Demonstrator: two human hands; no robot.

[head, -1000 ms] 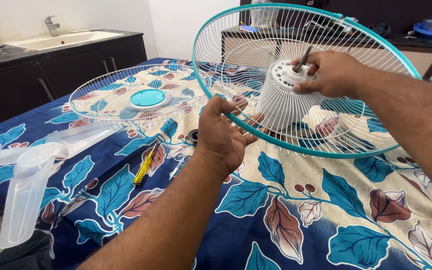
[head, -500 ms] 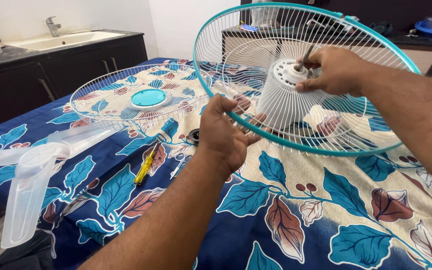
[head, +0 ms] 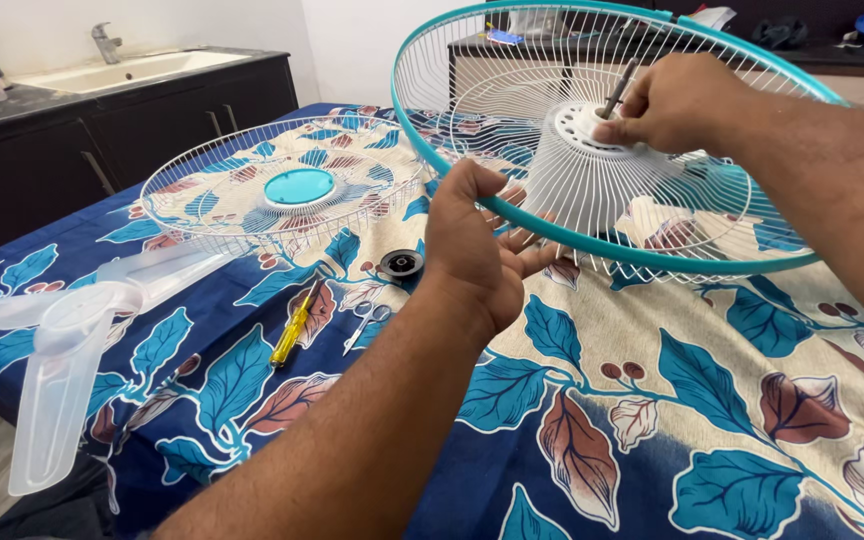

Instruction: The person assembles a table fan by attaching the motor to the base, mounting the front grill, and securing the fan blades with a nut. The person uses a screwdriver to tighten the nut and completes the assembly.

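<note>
My left hand (head: 477, 250) grips the near rim of the rear fan guard (head: 512, 90), fingers curled under the teal ring, thumb on top; this props the guard tilted up off the cloth so its centre faces me. My right hand (head: 677, 105) is closed around a dark tool shaft (head: 619, 88) seated at the white motor hub (head: 587, 165), which sits just below my fingers; whether the tip is engaged, I cannot tell. The front guard (head: 287, 190) with its teal cap lies flat beyond my left hand, well apart from the work. Left of my left wrist, a yellow screwdriver (head: 292, 330), small scissors (head: 364, 325) and a black locking nut (head: 402, 263) lie within reach. The clear blade (head: 62, 350) rests further left, at the edge of the patterned cloth (head: 712, 430)
</note>
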